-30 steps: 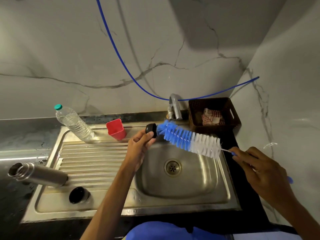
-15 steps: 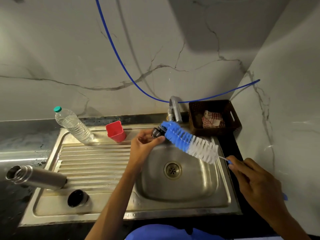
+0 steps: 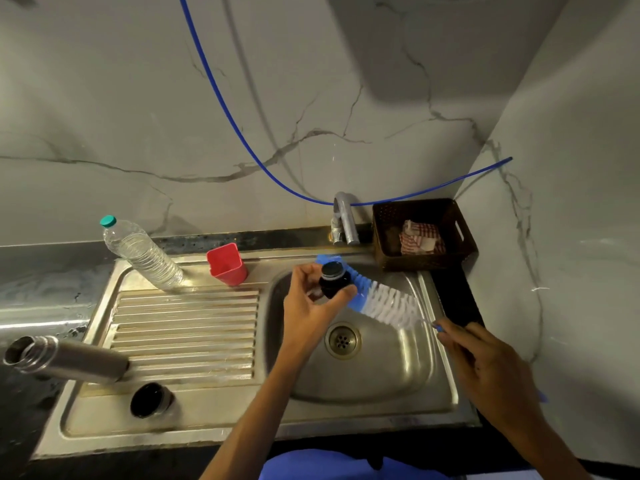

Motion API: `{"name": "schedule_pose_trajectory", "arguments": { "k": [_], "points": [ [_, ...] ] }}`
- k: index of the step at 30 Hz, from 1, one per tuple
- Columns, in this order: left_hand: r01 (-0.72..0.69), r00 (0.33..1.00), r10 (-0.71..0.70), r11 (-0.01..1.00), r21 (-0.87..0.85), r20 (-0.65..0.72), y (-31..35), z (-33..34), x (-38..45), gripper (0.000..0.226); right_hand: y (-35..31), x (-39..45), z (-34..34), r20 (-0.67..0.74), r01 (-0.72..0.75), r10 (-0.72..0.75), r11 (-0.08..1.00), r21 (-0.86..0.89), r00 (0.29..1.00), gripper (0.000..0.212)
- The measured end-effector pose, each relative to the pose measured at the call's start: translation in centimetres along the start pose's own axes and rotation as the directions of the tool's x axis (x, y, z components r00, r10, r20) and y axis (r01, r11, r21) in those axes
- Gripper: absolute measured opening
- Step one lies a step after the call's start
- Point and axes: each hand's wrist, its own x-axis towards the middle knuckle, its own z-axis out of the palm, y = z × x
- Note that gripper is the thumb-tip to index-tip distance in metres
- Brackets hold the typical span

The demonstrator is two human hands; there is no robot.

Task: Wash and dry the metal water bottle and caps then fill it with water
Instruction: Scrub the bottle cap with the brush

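My left hand (image 3: pixel 311 303) pinches a small black inner cap (image 3: pixel 331 280) over the sink basin (image 3: pixel 388 375). The blue and white bottle brush (image 3: pixel 384 304) lies against the cap's far side, its thin handle gripped by my right hand (image 3: pixel 485 365). The open metal water bottle (image 3: pixel 65 358) lies on its side at the drainboard's left edge, mouth pointing left. A second cap (image 3: pixel 150 400), dark inside with a metal wall, sits on the drainboard near the front edge.
A clear plastic bottle (image 3: pixel 142 252) with a teal lid and a red cup (image 3: pixel 227 263) stand at the back of the drainboard (image 3: pixel 187 327). The tap (image 3: pixel 344 220) rises behind the basin. A brown basket (image 3: pixel 424 233) holds a checked cloth. A blue hose (image 3: pixel 221 98) hangs along the wall.
My left hand has turned the black cap so its top faces up. The brush has slid closer in and lower, now lying behind the cap, and my right hand has followed.
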Motion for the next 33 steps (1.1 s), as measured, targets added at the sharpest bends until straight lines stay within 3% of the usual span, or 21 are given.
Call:
{"name": "schedule_pose_trajectory", "arguments": {
  "k": [2, 5, 9, 11, 15, 24, 29, 33],
  "points": [
    [-0.02, 0.999, 0.02, 1.0, 0.001, -0.049, -0.1, -0.3, 0.7, 0.054, -0.1, -0.4, 0.0, 0.017, 0.013, -0.013, 1.0, 0.014, 1.0, 0.034],
    [0.019, 0.99, -0.039, 0.989, -0.148, -0.133, 0.3, -0.7, 1.8, 0.037, -0.6, -0.6, -0.1, 0.03, 0.04, -0.041, 0.999, 0.028, 0.999, 0.033],
    [-0.03, 0.999, 0.032, 0.976, -0.217, 0.006, 0.7, 0.6, 0.7, 0.06, -1.4, -0.4, 0.6, -0.025, 0.009, -0.009, 1.0, 0.021, 1.0, 0.028],
    [-0.026, 1.0, 0.027, 0.978, -0.209, 0.001, 0.5, 0.3, 0.9, 0.069, -1.6, -0.6, 0.8, -0.026, 0.03, -0.031, 0.999, -0.011, 0.999, 0.029],
    [0.074, 0.978, -0.098, 0.988, -0.134, -0.184, -0.5, -0.7, 2.3, 0.05, -1.8, -1.1, 0.7, -0.032, 0.111, -0.112, 0.993, -0.047, 0.993, 0.033],
    [0.236, 0.939, -0.314, 0.887, -0.398, -0.143, -1.4, -1.2, -0.3, 0.045, -1.9, -3.1, 2.5, -0.043, -0.024, 0.023, 0.999, -0.021, 0.999, 0.029],
    [0.174, 0.969, -0.208, 0.958, -0.23, -0.134, -1.9, -2.6, -0.7, 0.043, -2.4, -4.0, 3.0, -0.044, -0.064, 0.064, 0.998, 0.016, 0.997, 0.028],
    [0.234, 0.948, -0.274, 0.945, -0.23, -0.161, -2.9, -3.3, -2.0, 0.048, -2.7, -4.8, 3.6, -0.052, -0.105, 0.107, 0.994, 0.042, 0.993, 0.032]
  ]
}}
